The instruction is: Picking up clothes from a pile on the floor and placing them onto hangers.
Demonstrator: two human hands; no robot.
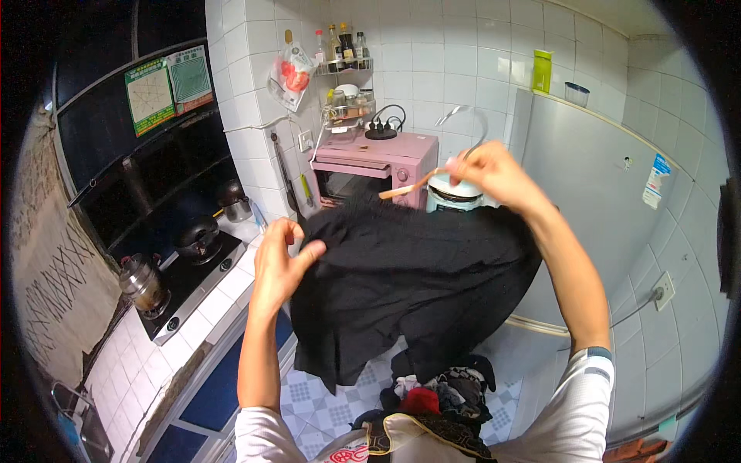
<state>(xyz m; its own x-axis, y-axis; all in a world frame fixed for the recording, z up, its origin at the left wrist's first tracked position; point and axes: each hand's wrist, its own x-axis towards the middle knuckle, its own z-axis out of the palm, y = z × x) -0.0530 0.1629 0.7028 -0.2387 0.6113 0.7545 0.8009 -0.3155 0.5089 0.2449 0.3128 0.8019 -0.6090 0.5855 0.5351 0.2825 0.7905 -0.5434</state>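
A black cloth garment [417, 260], apparently shorts or trousers, hangs spread out in front of me. My right hand [486, 173] grips a clothes hanger [405, 190]; its brown arm sticks out to the left above the garment, and a blurred metal hook curves up above the hand. At the garment's upper left edge is my left hand [283, 254], thumb and fingers spread around the edge, the thumb in front of the cloth. Whether those fingers pinch the fabric cannot be told. Below lies a pile of clothes [451, 393], mostly dark with a red piece.
A pink toaster oven [376, 150] and a pale rice cooker [454, 188] stand behind the garment. Left is a gas stove [197, 283] with a pot [200, 237] and a glass jug [145, 289] on the tiled counter [202, 324]. A refrigerator [590, 191] stands right.
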